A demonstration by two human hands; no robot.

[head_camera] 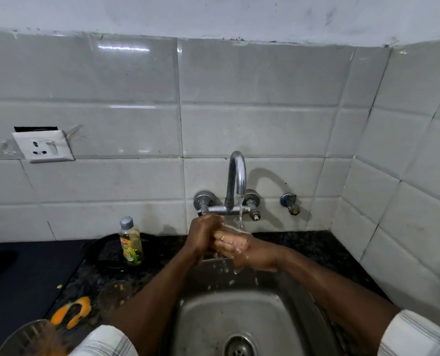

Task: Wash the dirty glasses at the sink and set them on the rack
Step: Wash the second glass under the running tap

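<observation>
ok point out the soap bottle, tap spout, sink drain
dish soap bottle (131, 247), head view, its label
tap spout (237, 155), head view, curved top
sink drain (238, 348), head view, strainer centre

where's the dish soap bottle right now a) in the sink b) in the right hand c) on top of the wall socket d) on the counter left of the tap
d: the dish soap bottle stands upright on the dark counter, left of the tap.

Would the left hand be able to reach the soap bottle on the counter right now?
Probably yes. The soap bottle stands close to the left hand, on its left, with nothing between them, though that hand is busy at the tap.
</observation>
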